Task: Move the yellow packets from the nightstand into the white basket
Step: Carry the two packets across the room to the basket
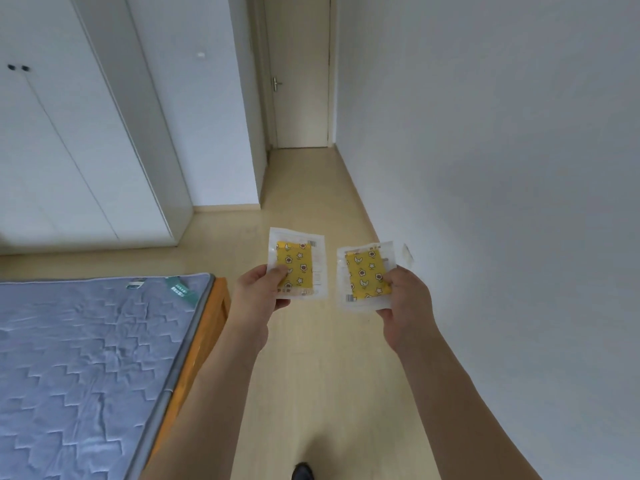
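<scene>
Pale wood-plank floor [311, 209]; plain white walls [502, 150]; white wardrobe doors [69, 150] left; cream closed door [301, 98] far; grey quilted mattress [86, 358] on orange wooden frame [211, 327].

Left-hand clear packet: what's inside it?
Inside the clear plastic packet in the left hand is a yellow patterned sheet with stars and moons. Its lower-left corner is covered by the thumb.

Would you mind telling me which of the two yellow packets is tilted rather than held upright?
The right hand's packet, held by the right hand, leans sideways; the left hand's packet, in the left hand, is upright.
</scene>
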Tool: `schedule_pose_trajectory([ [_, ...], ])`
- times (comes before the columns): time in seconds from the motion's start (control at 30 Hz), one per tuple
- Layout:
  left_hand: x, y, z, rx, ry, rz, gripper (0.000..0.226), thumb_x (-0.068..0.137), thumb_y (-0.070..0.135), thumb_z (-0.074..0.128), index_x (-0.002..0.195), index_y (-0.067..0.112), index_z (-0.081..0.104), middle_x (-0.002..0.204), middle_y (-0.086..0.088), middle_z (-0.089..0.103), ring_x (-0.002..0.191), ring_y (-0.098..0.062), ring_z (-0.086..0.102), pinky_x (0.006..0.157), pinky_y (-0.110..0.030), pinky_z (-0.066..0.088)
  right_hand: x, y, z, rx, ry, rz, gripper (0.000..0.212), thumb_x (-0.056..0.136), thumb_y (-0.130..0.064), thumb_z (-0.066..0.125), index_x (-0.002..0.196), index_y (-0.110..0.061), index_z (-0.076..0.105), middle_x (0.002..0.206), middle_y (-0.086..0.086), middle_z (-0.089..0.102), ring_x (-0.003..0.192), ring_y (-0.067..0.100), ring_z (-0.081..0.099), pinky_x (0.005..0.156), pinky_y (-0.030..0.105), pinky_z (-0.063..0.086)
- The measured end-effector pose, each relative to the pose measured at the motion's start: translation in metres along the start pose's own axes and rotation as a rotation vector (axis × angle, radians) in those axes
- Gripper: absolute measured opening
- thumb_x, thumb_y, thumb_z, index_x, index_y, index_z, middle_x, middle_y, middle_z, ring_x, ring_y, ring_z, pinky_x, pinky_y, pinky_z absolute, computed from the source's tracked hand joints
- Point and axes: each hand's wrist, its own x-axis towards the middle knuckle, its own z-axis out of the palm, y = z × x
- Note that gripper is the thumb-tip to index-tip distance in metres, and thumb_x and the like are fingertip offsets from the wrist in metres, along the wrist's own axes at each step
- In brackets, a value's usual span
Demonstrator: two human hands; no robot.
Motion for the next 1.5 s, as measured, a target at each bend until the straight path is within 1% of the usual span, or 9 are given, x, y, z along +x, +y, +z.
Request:
schedule_pose_trajectory([
  [0.13, 0.097, 0.029, -0.002, 0.016, 0.045, 0.017, 0.021, 0.093, 0.019, 0.061, 0.110, 0.010, 0.068, 0.097, -0.005, 0.074, 0.090, -0.022, 0.069, 0.073, -0.032, 0.055, 0.086, -0.010, 0.074, -0.064, -0.051, 0.005, 0.022, 0.092, -0.004, 0.047, 0.108, -0.009, 0.061, 0.094, 0.005, 0.064, 0.072, 0.014, 0.059, 0.073, 0.032, 0.049],
  [0.27, 0.188, 0.063, -0.004, 0.007, 0.087, 0.039, 0.020, 0.094, 0.017, 0.059, 0.108, 0.009, 0.069, 0.099, -0.008, 0.074, 0.092, -0.024, 0.069, 0.079, -0.035, 0.057, 0.166, -0.025, 0.147, -0.137, -0.080, -0.029, 0.031, 0.094, -0.008, 0.049, 0.124, -0.005, 0.056, 0.084, -0.003, 0.054, 0.070, 0.012, 0.051, 0.082, 0.038, 0.044],
  [0.43, 0.281, 0.086, 0.010, 0.008, 0.126, 0.024, 0.017, 0.094, 0.017, 0.059, 0.106, 0.010, 0.069, 0.096, -0.007, 0.074, 0.092, -0.025, 0.069, 0.083, -0.037, 0.058, 0.248, -0.035, 0.206, -0.121, -0.157, 0.002, 0.029, 0.093, -0.001, 0.046, 0.115, -0.008, 0.063, 0.092, 0.000, 0.068, 0.070, 0.007, 0.065, 0.057, 0.019, 0.053],
  [0.6, 0.379, 0.085, 0.030, 0.034, 0.165, -0.003, 0.011, 0.093, 0.017, 0.060, 0.096, 0.016, 0.071, 0.092, -0.004, 0.075, 0.089, -0.023, 0.070, 0.083, -0.038, 0.058, 0.353, -0.035, 0.258, -0.009, -0.129, 0.098, 0.032, 0.090, -0.003, 0.046, 0.116, -0.009, 0.065, 0.102, 0.008, 0.071, 0.080, 0.020, 0.067, 0.069, 0.030, 0.052],
  [0.77, 0.500, 0.093, 0.049, 0.038, 0.211, 0.003, 0.011, 0.094, 0.017, 0.059, 0.095, 0.015, 0.069, 0.092, -0.005, 0.074, 0.086, -0.021, 0.069, 0.080, -0.036, 0.056, 0.468, -0.041, 0.318, -0.056, -0.203, 0.086, 0.029, 0.093, -0.002, 0.046, 0.118, -0.006, 0.061, 0.099, 0.008, 0.068, 0.070, 0.013, 0.061, 0.059, 0.026, 0.050],
  [0.93, 0.611, 0.131, 0.057, 0.051, 0.300, 0.027, 0.012, 0.094, 0.015, 0.058, 0.089, 0.015, 0.069, 0.084, -0.002, 0.074, 0.078, -0.018, 0.066, 0.076, -0.034, 0.054, 0.574, -0.070, 0.392, -0.015, -0.264, 0.126, 0.027, 0.092, -0.002, 0.044, 0.108, -0.011, 0.064, 0.089, 0.004, 0.068, 0.072, 0.015, 0.064, 0.060, 0.027, 0.048],
  [1.13, 0.713, 0.160, 0.034, -0.019, 0.432, 0.053, 0.014, 0.093, 0.015, 0.059, 0.098, 0.010, 0.071, 0.085, -0.002, 0.074, 0.079, -0.019, 0.067, 0.071, -0.033, 0.054, 0.661, -0.069, 0.496, -0.090, -0.374, 0.160, 0.028, 0.091, -0.003, 0.043, 0.101, -0.015, 0.066, 0.087, 0.002, 0.069, 0.073, 0.016, 0.064, 0.063, 0.028, 0.049],
  [1.27, 0.778, 0.167, 0.007, -0.056, 0.507, 0.046, 0.013, 0.093, 0.014, 0.059, 0.094, 0.011, 0.071, 0.087, -0.004, 0.073, 0.079, -0.020, 0.066, 0.074, -0.034, 0.054, 0.706, -0.047, 0.570, -0.155, -0.454, 0.183, 0.029, 0.090, -0.001, 0.042, 0.097, -0.013, 0.067, 0.087, 0.004, 0.068, 0.072, 0.018, 0.063, 0.062, 0.028, 0.048],
  [1.5, 0.911, 0.191, -0.087, -0.120, 0.633, 0.075, 0.016, 0.093, 0.015, 0.059, 0.102, 0.008, 0.069, 0.089, -0.005, 0.072, 0.080, -0.020, 0.066, 0.070, -0.031, 0.053, 0.776, -0.004, 0.740, -0.226, -0.599, 0.168, 0.027, 0.089, 0.000, 0.042, 0.087, -0.014, 0.066, 0.084, 0.005, 0.067, 0.075, 0.021, 0.063, 0.069, 0.031, 0.050],
])
